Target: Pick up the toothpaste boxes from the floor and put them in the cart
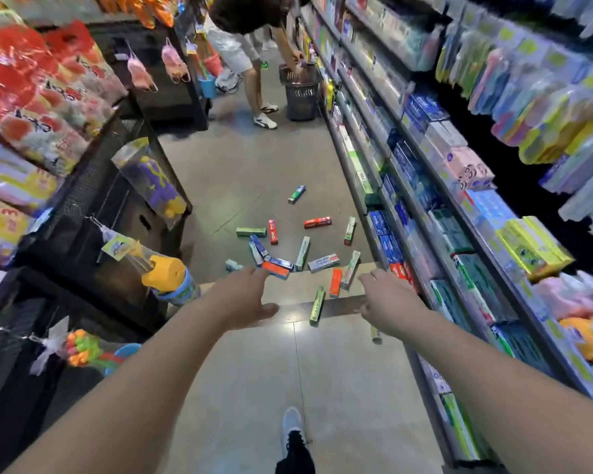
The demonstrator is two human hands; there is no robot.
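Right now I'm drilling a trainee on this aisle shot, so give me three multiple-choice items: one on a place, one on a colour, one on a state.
1. Where do the toothpaste boxes lie?
A. scattered on the floor
B. stacked in the basket
C. in the hands

2. What colour is the far basket beside the other person?
A. yellow
B. white
C. dark

3. How are the left hand and right hand?
A. both gripping boxes
B. both open, holding nothing
C. one holds a box

Answers:
1 A, the boxes are strewn over the floor ahead of the hands.
2 C, its mesh walls look black.
3 B, the fingers are spread above the floor, with no box in either.
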